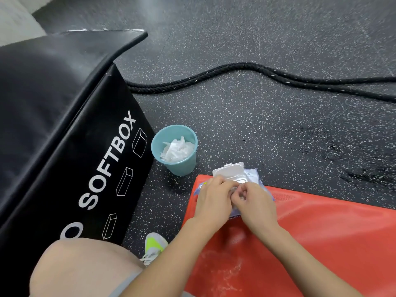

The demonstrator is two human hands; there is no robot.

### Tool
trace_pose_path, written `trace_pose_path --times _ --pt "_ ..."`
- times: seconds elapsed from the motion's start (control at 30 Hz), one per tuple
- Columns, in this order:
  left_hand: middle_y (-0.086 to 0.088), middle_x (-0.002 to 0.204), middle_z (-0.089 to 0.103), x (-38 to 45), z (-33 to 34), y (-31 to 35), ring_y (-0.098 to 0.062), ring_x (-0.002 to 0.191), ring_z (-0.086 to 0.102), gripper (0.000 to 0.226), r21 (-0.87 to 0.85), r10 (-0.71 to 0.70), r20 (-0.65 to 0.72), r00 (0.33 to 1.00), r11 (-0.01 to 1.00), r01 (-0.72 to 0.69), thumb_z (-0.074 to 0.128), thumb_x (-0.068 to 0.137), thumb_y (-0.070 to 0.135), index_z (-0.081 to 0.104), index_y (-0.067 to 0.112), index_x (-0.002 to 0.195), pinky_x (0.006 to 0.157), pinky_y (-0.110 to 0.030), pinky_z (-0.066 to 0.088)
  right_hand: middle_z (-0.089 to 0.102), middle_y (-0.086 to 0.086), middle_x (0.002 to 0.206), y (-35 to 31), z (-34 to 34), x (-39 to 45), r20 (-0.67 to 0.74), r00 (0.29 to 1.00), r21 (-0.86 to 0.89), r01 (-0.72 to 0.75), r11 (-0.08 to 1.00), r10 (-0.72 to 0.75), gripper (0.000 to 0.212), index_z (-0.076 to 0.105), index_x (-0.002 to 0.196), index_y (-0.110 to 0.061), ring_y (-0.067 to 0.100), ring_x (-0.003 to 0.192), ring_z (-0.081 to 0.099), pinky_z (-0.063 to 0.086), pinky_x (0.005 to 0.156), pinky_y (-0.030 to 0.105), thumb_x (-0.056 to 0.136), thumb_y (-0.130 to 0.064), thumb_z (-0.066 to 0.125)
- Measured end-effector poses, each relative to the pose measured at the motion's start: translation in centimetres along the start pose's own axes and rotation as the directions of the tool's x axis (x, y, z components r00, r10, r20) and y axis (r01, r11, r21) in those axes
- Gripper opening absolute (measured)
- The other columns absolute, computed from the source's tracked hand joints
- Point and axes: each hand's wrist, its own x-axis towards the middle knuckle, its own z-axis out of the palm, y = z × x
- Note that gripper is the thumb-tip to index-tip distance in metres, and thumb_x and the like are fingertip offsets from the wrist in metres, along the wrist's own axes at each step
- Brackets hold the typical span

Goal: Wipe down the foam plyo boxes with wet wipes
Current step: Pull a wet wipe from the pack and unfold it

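A pack of wet wipes (pixel 250 175) lies on the far left corner of a low red foam box (pixel 310 239), its white flip lid (pixel 228 170) standing open. My left hand (pixel 211 197) grips the pack's left side. My right hand (pixel 255 201) pinches at the pack's opening, fingertips curled; the wipe itself is hidden under my fingers. A tall black foam box (pixel 53 116) printed SOFTBOX stands at the left.
A teal bin (pixel 177 167) with crumpled white wipes stands on the speckled rubber floor between the two boxes. A thick black rope (pixel 246 70) snakes across the floor behind. My knee (pixel 85 269) and a white-and-yellow shoe (pixel 153 246) are at the bottom.
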Motion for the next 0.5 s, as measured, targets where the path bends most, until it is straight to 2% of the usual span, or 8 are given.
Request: trace_pose_path --times 0.07,0.17,0.27,0.37,0.47,0.5 --pt "0.004 0.102 0.062 -0.2 -0.1 -0.4 -0.024 0.098 0.056 0.046 -0.033 -0.005 0.019 1.000 0.999 0.005 0.038 0.083 0.037 0.073 0.030 0.113 0.085 -0.039 0.046 0.050 -0.011 0.066 0.2 0.5 -0.3 0.030 0.998 0.081 0.059 0.995 -0.062 0.029 0.045 0.064 -0.032 0.010 0.067 0.046 0.029 0.060 0.029 0.085 -0.029 0.065" --pt "0.009 0.098 0.059 -0.5 -0.5 -1.4 -0.017 0.094 0.057 0.030 -0.111 0.000 0.032 1.000 0.994 0.004 0.056 0.085 0.012 0.074 0.026 0.105 0.084 -0.035 0.048 0.052 -0.015 0.059 1.0 0.7 -0.6 0.079 0.988 0.259 0.110 0.960 -0.135 0.023 0.054 0.068 -0.029 0.004 0.058 0.046 0.032 0.054 0.018 0.084 -0.023 0.070" --pt "0.006 0.092 0.066 -0.4 -1.1 -2.0 -0.015 0.089 0.061 0.025 -0.122 0.010 -0.017 1.000 0.992 -0.012 0.062 0.083 0.005 0.077 0.021 0.095 0.082 -0.028 0.047 0.055 -0.014 0.063 1.8 0.0 -0.5 0.004 0.978 0.351 0.195 0.916 -0.210 0.016 0.063 0.078 -0.025 0.002 0.060 0.050 0.036 0.058 0.013 0.088 -0.016 0.072" --pt "0.003 0.090 0.072 -0.5 -1.4 -2.5 -0.014 0.087 0.063 0.025 -0.119 0.016 -0.071 0.997 0.993 -0.025 0.065 0.079 0.000 0.078 0.017 0.092 0.082 -0.026 0.048 0.054 -0.010 0.071 2.9 -0.5 0.4 -0.092 0.944 0.211 0.328 0.921 -0.316 0.011 0.070 0.084 -0.021 0.005 0.067 0.053 0.040 0.066 0.012 0.085 -0.012 0.075" --pt "0.001 0.088 0.073 -1.0 -1.6 -2.9 -0.014 0.081 0.062 0.025 -0.112 0.010 -0.109 0.994 0.994 -0.022 0.066 0.077 0.000 0.078 0.017 0.091 0.077 -0.025 0.048 0.054 -0.007 0.072 3.2 0.0 1.0 -0.030 0.934 0.025 0.356 0.934 -0.356 0.008 0.069 0.078 -0.021 0.014 0.067 0.055 0.050 0.067 0.036 0.080 -0.016 0.074" --pt "0.001 0.089 0.073 -1.1 -1.6 -2.9 -0.014 0.081 0.062 0.026 -0.113 0.009 -0.112 0.994 0.993 -0.022 0.066 0.077 0.000 0.078 0.017 0.092 0.077 -0.024 0.046 0.054 -0.005 0.072 3.1 0.1 1.0 -0.015 0.939 -0.029 0.344 0.938 -0.345 0.007 0.068 0.075 -0.021 0.019 0.068 0.056 0.050 0.065 0.038 0.080 -0.019 0.073"
